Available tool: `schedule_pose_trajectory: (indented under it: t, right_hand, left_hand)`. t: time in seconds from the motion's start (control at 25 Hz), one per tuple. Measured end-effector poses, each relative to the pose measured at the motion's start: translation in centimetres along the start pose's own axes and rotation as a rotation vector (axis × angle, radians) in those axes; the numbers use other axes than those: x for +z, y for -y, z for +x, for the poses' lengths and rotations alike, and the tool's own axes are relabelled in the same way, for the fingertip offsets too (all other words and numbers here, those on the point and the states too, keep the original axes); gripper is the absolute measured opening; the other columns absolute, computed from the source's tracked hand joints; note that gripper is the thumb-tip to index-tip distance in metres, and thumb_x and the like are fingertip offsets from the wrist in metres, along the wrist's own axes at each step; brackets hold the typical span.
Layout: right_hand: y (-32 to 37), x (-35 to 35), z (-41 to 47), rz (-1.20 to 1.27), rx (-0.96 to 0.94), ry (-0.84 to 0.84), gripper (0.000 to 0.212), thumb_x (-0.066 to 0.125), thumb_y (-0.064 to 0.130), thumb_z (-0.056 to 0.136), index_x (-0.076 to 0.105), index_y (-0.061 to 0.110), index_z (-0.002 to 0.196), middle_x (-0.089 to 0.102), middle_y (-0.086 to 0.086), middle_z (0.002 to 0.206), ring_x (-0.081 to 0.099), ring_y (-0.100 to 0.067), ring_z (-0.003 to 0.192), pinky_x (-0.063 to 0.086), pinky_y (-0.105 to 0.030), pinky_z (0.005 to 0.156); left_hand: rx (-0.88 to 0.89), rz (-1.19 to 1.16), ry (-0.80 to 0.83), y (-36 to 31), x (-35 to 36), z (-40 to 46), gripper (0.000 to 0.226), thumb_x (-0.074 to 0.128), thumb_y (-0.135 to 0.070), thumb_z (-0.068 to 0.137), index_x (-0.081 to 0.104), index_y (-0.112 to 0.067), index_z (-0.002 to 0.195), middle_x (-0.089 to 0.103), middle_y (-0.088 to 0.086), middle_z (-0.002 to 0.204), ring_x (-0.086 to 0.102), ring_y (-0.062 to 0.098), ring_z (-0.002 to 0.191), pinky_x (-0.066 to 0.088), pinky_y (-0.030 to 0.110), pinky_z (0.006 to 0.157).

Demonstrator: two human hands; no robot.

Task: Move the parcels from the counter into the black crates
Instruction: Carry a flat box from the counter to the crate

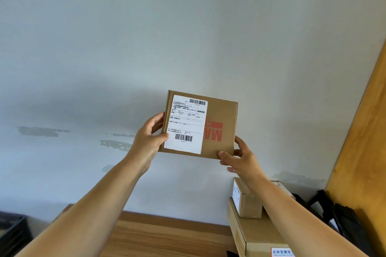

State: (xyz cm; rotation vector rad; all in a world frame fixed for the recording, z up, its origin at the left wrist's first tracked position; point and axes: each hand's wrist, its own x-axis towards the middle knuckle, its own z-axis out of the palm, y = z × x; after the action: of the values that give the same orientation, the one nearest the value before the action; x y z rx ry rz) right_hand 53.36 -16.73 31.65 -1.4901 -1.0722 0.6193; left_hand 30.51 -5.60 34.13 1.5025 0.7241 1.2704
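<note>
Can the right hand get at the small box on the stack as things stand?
Probably not yet. The right hand grips the labelled parcel together with the left hand. The small box sits uncovered directly below the right forearm, so once freed, likely yes.

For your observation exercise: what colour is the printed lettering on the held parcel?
Red, on the brown parcel; seen in the head view.

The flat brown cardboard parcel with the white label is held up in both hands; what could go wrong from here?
1. The left hand and right hand pinch the flat brown cardboard parcel only at its lower edges; it may slip.
2. The black crate sits at the far left edge, nearly out of view; the drop may miss.
3. The right forearm passes close to the small stacked box and might knock it.
</note>
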Motion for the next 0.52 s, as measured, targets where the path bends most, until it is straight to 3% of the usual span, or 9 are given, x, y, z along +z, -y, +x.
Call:
schedule_pose_trajectory:
  t: [0.12,0.28,0.52]
  right_hand:
    - [-0.9,-0.1,-0.1,-0.077,-0.012,0.007,0.068,0.074,0.031,0.082,0.038,0.036,0.139,0.065,-0.001,0.1,0.066,-0.022,0.092,0.054,-0.039,0.085]
    - [-1.9,0.3,-0.6,-0.135,-0.024,0.071,0.072,0.072,0.031,0.084,0.031,0.037,0.144,0.063,0.006,0.102,0.061,-0.01,0.091,0.05,-0.027,0.078]
    - [-2.8,3.3,-2.0,-0.125,-0.022,0.209,0.073,0.073,0.033,0.083,0.032,0.041,0.143,0.062,0.007,0.1,0.062,-0.008,0.091,0.046,-0.019,0.07]
  left_hand:
    - [-0.013,0.031,-0.04,-0.1,0.2,-1.2,0.061,0.054,0.009,0.086,0.053,-0.027,0.134,0.065,-0.006,0.12,0.058,0.007,0.114,0.055,0.03,0.083]
    - [-0.063,0.042,-0.1,0.9,-0.2,-4.0,0.062,0.052,0.013,0.086,0.054,-0.027,0.133,0.066,-0.011,0.116,0.06,0.002,0.11,0.054,0.018,0.071]
    - [-0.141,0.1,-0.261,1.6,-2.9,-8.1,0.065,0.049,0.013,0.086,0.053,-0.029,0.135,0.069,-0.003,0.113,0.064,0.015,0.108,0.056,0.033,0.084]
